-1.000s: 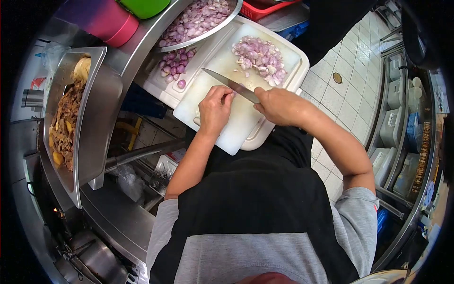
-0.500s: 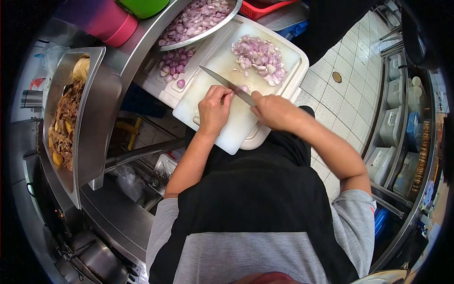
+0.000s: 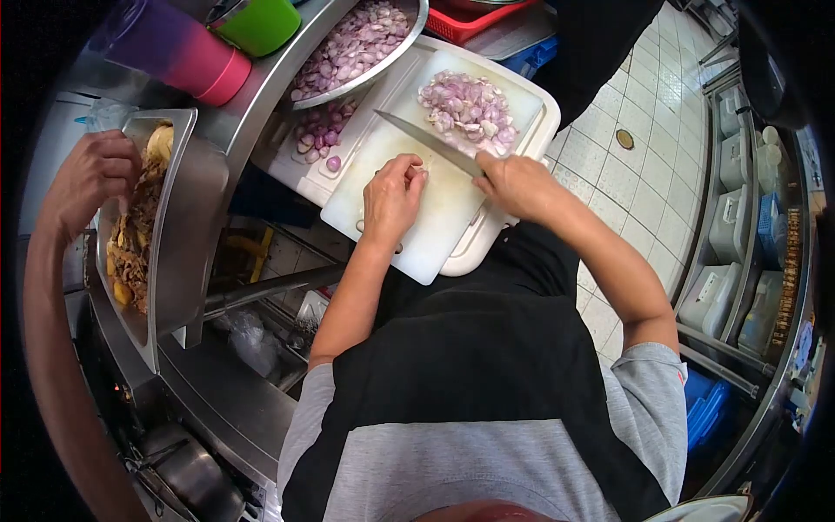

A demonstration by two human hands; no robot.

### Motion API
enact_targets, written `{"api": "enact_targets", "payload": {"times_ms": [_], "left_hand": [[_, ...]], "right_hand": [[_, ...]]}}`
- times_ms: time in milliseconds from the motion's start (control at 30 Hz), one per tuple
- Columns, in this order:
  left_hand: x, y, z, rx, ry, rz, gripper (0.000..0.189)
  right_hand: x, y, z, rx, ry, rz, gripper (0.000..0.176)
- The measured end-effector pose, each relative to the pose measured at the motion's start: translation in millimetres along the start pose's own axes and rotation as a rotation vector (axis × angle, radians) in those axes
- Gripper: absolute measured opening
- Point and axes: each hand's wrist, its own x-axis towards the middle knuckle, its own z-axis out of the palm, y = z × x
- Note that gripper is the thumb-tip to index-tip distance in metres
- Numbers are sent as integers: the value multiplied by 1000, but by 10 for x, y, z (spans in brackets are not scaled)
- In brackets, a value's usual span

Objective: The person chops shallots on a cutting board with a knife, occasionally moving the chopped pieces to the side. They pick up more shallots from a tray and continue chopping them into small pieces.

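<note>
My right hand (image 3: 517,184) is wrapped round the handle of a kitchen knife (image 3: 424,139), its blade slanting across the white cutting board (image 3: 426,248) along the near edge of a pile of sliced shallots (image 3: 470,106). Over the board, my left hand (image 3: 391,196) is closed, thumb and fingers drawn together. Whatever those fingers may hold is too small to make out. Left of the board lie several whole peeled shallots (image 3: 323,135), one of them (image 3: 333,163) apart from the others. Above them, a metal bowl (image 3: 421,28) holds more cut shallots.
Another person's hand (image 3: 100,174) reaches into a steel tray (image 3: 187,217) of cooked meat at left. A pink-purple container (image 3: 174,52) and a green one (image 3: 265,30) stand on the steel counter. A red basket (image 3: 465,26) sits behind the board; dark-clothed legs (image 3: 600,52) stand beyond.
The knife has moved up and right, against the sliced pile, away from my left hand. Another person's arm has come in at left, its hand in the meat tray.
</note>
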Motion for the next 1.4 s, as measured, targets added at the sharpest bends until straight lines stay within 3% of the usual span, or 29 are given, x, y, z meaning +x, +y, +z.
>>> {"api": "enact_targets", "payload": {"times_ms": [133,500,767,1033,1133,1200,1400], "left_hand": [[-30,-23,70,-1,34,53,13],[-111,-128,88,-26,41,154,16],[-149,-34,70,52,45,238,10],[-156,-49,83,-4,77,258,7],[-154,-56,88,-4,82,250,7],[-164,-73,88,4,73,244,10],[-157,-72,89,-5,80,243,11]], "right_hand": [[-158,-142,137,42,-85,28,32],[-14,-114,257,58,-17,-61,29],[-137,-259,-202,-16,-232,-46,30],[4,-185,200,113,-119,-12,31],[-46,-238,-88,22,-135,-75,31],[-132,-353,-311,-23,-260,-27,30],[-6,-219,290,135,-104,24,31]]}}
